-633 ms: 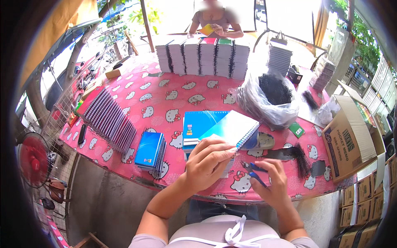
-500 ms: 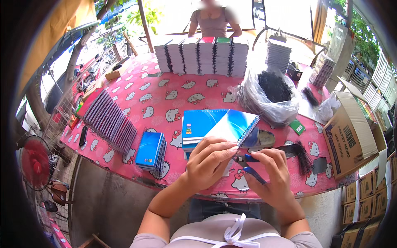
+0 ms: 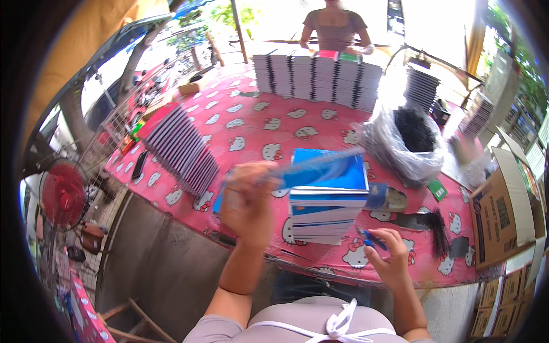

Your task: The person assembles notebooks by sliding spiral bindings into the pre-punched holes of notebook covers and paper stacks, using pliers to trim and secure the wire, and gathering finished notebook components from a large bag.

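My left hand [image 3: 247, 197], smeared by motion, is raised above the table's front part and grips a blue spiral notebook [image 3: 306, 172], seen nearly edge-on. Below and right of it stands a stack of blue-covered paper blocks [image 3: 323, 214], its white page edges facing me. A small pile of blue notebooks [image 3: 218, 201] is mostly hidden behind my left hand. Over the table's front right, my right hand [image 3: 391, 254] is closed around small blue-handled cutting pliers [image 3: 373, 239], their jaws pointing up and left.
Purple-edged notebooks [image 3: 183, 151] lean in a row at left. Tall notebook stacks [image 3: 317, 77] line the far side, where another person [image 3: 334, 28] is. Black coils fill a plastic bag [image 3: 380, 140]; more coils [image 3: 439, 234] lie near a cardboard box [image 3: 497, 208] at right.
My left hand has carried the notebook left, off the paper stack and away from the pliers. My right hand with the pliers has drawn apart from it. The whole view has shifted.
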{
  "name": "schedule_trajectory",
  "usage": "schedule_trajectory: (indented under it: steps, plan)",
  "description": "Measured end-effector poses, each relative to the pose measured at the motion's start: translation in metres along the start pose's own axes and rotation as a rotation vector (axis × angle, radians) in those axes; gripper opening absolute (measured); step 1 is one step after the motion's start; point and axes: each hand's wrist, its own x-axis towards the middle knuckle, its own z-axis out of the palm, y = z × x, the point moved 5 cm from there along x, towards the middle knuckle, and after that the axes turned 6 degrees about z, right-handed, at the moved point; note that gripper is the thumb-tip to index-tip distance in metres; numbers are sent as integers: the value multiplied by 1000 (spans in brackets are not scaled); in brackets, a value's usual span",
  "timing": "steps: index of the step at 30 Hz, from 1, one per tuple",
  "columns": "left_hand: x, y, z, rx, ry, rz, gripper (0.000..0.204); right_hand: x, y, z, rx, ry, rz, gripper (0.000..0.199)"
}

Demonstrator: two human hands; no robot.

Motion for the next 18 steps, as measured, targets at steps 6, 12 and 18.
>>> schedule_trajectory:
  steps: [6, 12, 18]
  plan:
    - [63, -9, -109, 385, -38, 197, 18, -31, 65, 13, -380, 14, 71, 42]
    - [57, -114, -71, 620, -1012, -83, 21, 21, 114, -75, -507, 347, 136, 33]
    - [-21, -185, -75, 444, -1182, 17, 32, 12, 188, -152, -859, 522, 517, 46]
